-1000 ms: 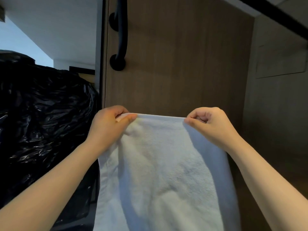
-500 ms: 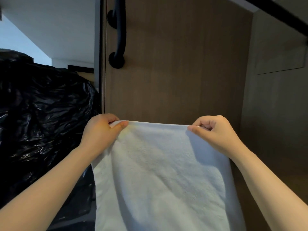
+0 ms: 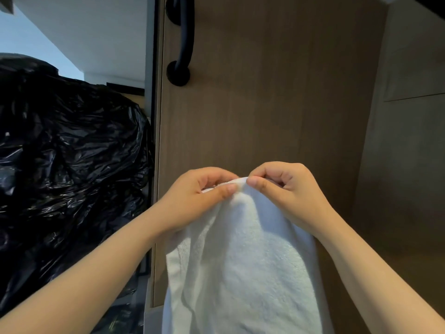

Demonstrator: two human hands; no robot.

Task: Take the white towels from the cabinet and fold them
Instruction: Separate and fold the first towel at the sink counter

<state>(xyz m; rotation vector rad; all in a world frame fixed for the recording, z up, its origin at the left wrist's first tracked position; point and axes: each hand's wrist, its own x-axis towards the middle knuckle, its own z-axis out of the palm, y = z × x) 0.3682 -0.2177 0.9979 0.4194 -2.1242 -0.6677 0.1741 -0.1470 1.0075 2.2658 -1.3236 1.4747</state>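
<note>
A white terry towel [image 3: 243, 268] hangs in front of me, bunched at the top and falling past the bottom of the view. My left hand [image 3: 192, 201] pinches its top edge between thumb and fingers. My right hand [image 3: 286, 191] pinches the same edge right beside it, thumbs almost touching. Both hands are in front of the brown wooden cabinet door [image 3: 277, 97], which stands shut behind the towel. The towel's lower end is out of view.
A black curved handle [image 3: 184, 42] is mounted on the door's upper left. A large crumpled black plastic bag [image 3: 67, 169] fills the space left of the door. A plain brown panel [image 3: 407, 153] stands on the right.
My hands were apart, holding the towel's top edge stretched flat. They have come together in the middle, so the top corners meet and the towel now hangs folded lengthwise and bunched.
</note>
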